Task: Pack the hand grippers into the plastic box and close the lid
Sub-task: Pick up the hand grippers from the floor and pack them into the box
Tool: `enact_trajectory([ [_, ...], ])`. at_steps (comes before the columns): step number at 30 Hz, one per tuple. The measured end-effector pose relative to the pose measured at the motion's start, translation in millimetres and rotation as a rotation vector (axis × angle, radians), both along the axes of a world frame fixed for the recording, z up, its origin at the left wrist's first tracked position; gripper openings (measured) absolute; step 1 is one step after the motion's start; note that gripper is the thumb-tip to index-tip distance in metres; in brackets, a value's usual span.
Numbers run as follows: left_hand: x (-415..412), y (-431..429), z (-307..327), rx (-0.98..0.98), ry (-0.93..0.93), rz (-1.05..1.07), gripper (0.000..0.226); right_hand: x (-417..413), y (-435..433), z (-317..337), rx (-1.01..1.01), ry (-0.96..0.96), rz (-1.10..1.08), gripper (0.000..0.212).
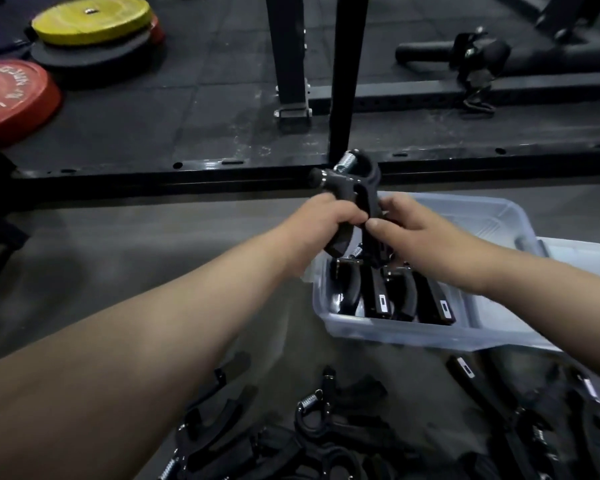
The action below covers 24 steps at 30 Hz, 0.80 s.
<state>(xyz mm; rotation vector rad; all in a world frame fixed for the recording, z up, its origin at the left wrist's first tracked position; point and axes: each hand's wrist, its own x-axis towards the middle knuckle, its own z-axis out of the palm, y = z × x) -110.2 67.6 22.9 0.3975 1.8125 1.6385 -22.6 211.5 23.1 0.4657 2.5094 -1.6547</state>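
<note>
A black hand gripper [352,181] with a steel spring is held upright above the far end of the clear plastic box [395,332]. My left hand [321,221] grips one handle and my right hand [404,225] holds the other, thumbs nearly touching. Several black hand grippers [392,296] lie side by side inside the box. The box's clear lid [478,220] lies open behind it, partly hidden by my right forearm. A pile of loose hand grippers [326,427] lies on the floor near me.
A black steel rack frame [194,168] runs across the floor beyond the box, with two uprights [288,53] rising from it. Red [11,95] and yellow [90,19] weight plates lie at the far left. A black bar with a collar [475,53] lies at the far right.
</note>
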Motion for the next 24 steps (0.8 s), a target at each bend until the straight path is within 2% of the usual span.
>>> enact_trajectory([
  [2,5.7,7.7,-0.6,0.019,0.022,-0.069,0.025,7.7,6.2,-1.6,0.075,-0.022,0.007,0.026],
  [4,4.3,10.1,-6.7,-0.063,0.105,-0.118,0.022,14.9,14.2,-3.5,0.15,-0.061,-0.005,0.02],
  [7,-3.6,6.2,-27.6,-0.167,0.267,-0.021,0.022,25.5,27.4,-16.8,0.146,-0.237,-0.048,0.027],
  [11,-4.3,-8.4,-57.5,-0.446,0.671,0.075,0.053,24.5,27.3,-43.9,0.151,-0.398,-0.053,0.032],
  [18,13.1,-14.5,-81.6,-0.494,0.833,0.087,0.045,-6.0,0.2,-80.9,0.172,-0.464,-0.074,0.035],
  [21,12.7,-15.2,-81.0,-0.479,0.825,0.091,0.044,-7.6,-5.0,-87.8,0.297,-0.472,-0.057,0.034],
  [24,13.8,-15.5,-82.9,-0.456,0.828,0.105,0.042,-6.9,-4.0,-87.1,0.477,-0.446,-0.01,0.022],
])
